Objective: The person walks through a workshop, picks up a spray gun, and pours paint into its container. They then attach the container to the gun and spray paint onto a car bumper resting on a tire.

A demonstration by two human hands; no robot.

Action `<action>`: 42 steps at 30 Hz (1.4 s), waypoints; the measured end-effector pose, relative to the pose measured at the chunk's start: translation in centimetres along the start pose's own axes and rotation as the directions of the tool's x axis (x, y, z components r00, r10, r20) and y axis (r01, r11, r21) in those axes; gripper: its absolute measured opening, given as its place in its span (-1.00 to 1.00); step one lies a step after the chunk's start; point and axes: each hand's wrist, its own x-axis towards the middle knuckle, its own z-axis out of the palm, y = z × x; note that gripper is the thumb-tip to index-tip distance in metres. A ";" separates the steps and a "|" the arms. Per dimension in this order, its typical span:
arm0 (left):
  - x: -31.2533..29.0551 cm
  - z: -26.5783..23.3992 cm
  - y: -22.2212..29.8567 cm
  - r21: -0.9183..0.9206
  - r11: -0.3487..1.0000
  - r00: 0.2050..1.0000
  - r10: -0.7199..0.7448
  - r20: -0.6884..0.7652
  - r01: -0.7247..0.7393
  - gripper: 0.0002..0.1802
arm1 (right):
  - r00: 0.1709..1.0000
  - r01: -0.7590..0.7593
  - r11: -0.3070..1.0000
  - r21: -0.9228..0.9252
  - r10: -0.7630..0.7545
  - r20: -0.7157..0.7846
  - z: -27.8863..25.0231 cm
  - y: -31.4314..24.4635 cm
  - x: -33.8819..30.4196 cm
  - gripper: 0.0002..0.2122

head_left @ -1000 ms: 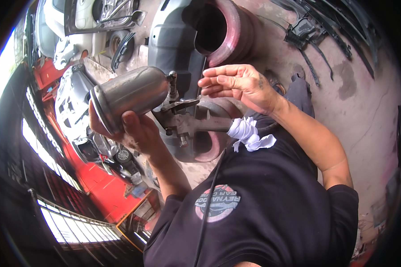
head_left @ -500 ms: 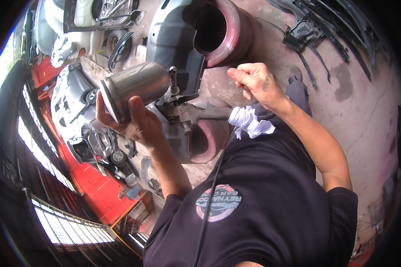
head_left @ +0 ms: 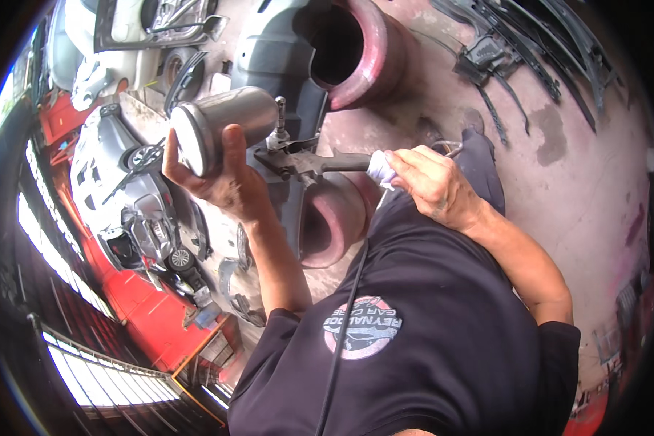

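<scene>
A spray gun [head_left: 309, 166] with a silver metal cup [head_left: 243, 110] lies tilted on its side in front of me. My left hand [head_left: 234, 190] cradles the cup from beneath, thumb and fingers closed around its lid end. At the gun's right, a white cloth [head_left: 379, 168] is wrapped around the end of the handle. My right hand [head_left: 437, 180] pinches this cloth between thumb and fingers; part of it is hidden in the grip.
Beyond the gun stand pink-red painted tires [head_left: 386, 62] and a dark grey car panel [head_left: 275, 54]. Black plastic car parts [head_left: 487, 64] lie at the far right. A partly dismantled silver car [head_left: 149, 207] is at left. A black cord [head_left: 340, 338] runs down my shirt.
My right hand has come down and left onto the cloth and closed on it. The loose cloth is now gathered around the handle end. My left hand still supports the cup.
</scene>
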 end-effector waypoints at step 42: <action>2.9 10.7 3.9 0.317 0.836 0.676 0.086 0.732 -0.449 -0.15 | 0.977 -0.156 0.987 -0.030 0.159 0.143 -5.3 9.6 4.4 -0.39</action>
